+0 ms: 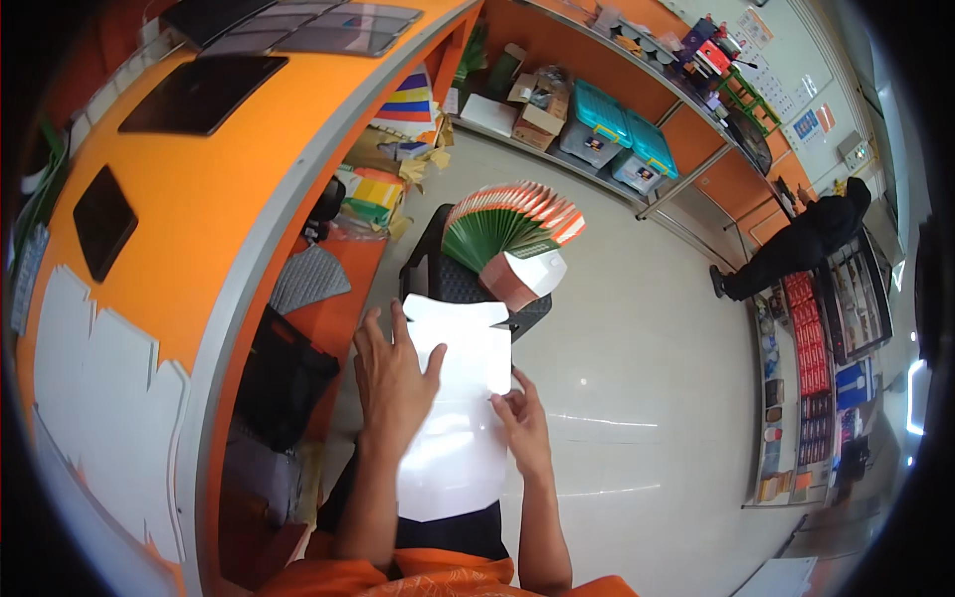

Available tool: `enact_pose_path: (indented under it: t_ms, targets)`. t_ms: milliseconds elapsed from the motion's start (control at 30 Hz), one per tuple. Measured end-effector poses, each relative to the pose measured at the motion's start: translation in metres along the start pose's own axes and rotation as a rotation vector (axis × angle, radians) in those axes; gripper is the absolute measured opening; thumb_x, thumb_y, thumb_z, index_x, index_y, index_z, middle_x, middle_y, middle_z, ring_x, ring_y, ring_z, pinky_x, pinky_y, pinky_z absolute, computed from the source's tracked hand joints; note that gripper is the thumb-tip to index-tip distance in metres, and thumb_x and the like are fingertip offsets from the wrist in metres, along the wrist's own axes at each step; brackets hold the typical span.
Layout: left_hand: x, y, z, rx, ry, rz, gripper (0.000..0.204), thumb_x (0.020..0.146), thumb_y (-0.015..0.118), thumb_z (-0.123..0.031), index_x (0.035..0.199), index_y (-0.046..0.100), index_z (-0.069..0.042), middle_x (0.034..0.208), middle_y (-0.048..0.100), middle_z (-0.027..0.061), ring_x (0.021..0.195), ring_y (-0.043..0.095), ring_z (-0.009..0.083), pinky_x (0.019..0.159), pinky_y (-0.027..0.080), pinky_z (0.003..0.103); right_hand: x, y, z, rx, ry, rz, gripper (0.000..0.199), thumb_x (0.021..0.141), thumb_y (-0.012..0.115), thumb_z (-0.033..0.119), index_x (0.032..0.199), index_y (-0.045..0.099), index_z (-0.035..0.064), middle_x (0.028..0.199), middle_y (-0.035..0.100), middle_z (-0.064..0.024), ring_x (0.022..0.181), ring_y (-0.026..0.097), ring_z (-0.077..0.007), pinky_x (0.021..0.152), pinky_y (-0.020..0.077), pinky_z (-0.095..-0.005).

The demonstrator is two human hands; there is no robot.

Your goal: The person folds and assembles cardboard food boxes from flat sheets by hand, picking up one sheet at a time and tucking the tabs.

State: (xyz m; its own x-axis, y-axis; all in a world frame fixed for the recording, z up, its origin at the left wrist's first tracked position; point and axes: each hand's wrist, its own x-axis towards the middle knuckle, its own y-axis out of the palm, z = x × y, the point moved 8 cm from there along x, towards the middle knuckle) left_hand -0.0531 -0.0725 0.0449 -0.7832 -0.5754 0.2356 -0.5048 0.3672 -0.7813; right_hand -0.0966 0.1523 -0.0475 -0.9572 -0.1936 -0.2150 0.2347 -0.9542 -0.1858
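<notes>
A flat white die-cut carton blank (pixel 454 418) with cut flaps at its far end lies across my lap, its glossy face up. My left hand (pixel 393 383) rests along its left edge with fingers stretched apart and the thumb over the sheet. At the right edge, my right hand (pixel 521 423) pinches the blank near a side flap between thumb and fingers. Just beyond the blank, a fanned stack of folded green, orange and white cartons (pixel 507 224) lies on a black stool (pixel 423 261). One carton (pixel 522 279) with a white end lies at the stack's near side.
An orange counter (pixel 234 124) with dark flat panels runs along my left, over a shelf of packages (pixel 373 199). Teal-lidded boxes (pixel 597 124) sit on the far low shelf. A person in dark clothes (pixel 821 229) bends near the display shelves (pixel 806 348) at right.
</notes>
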Motion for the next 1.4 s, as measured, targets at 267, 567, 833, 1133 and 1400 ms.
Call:
enact_pose_path:
  t_ms: [267,567,833,1133,1400]
  targets:
    - [0.005,0.038,0.038,-0.253,0.031,0.404,0.061,0.078,0.08,-0.009,0.128,0.054,0.013,0.103,0.067,0.03,0.1,0.067,0.0412,0.087,0.054,0.045,-0.025,-0.01,0.012,-0.29,-0.055,-0.167,0.047,0.091,0.068,0.008,0.135,0.055,-0.0069,0.071,0.057,-0.0012,0.063,0.052,-0.0066,0.059,0.0432,-0.0237]
    - [0.005,0.062,0.045,-0.329,-0.03,0.437,0.043,0.086,0.068,0.001,0.126,0.056,0.012,0.093,0.069,0.0253,0.088,0.071,0.0358,0.074,0.059,0.04,-0.036,0.006,0.02,-0.672,-0.202,-0.283,0.051,0.092,0.063,0.004,0.14,0.05,-0.0071,0.085,0.06,-0.0075,0.065,0.055,-0.0083,0.056,0.044,-0.0249]
    - [-0.01,0.047,0.03,-0.034,0.114,0.396,0.063,0.078,0.063,0.007,0.135,0.041,0.02,0.137,0.045,0.0406,0.117,0.058,0.0491,0.094,0.053,0.046,-0.047,0.015,0.019,-0.606,-0.285,-0.331,0.053,0.087,0.065,0.002,0.139,0.053,-0.0028,0.117,0.058,-0.0139,0.091,0.06,-0.0208,0.072,0.0498,-0.0333]
    - [-0.007,0.001,0.028,-0.27,0.191,0.17,0.013,0.077,0.057,0.014,0.088,0.06,0.008,0.1,0.054,0.0216,0.099,0.059,0.0346,0.083,0.053,0.041,-0.041,0.012,0.031,-0.297,-0.414,-0.26,0.044,0.091,0.066,0.003,0.132,0.052,-0.002,0.109,0.061,-0.0105,0.1,0.058,-0.0174,0.083,0.0475,-0.0291]
    - [-0.001,0.006,0.05,-0.406,0.146,0.279,0.021,0.086,0.055,0.007,0.107,0.056,0.005,0.106,0.06,0.0211,0.103,0.061,0.0338,0.086,0.052,0.042,-0.044,0.022,0.043,-0.162,-0.175,-0.207,0.026,0.093,0.066,0.006,0.114,0.064,-0.0093,0.099,0.071,-0.0116,0.083,0.063,-0.0145,0.075,0.0488,-0.0285]
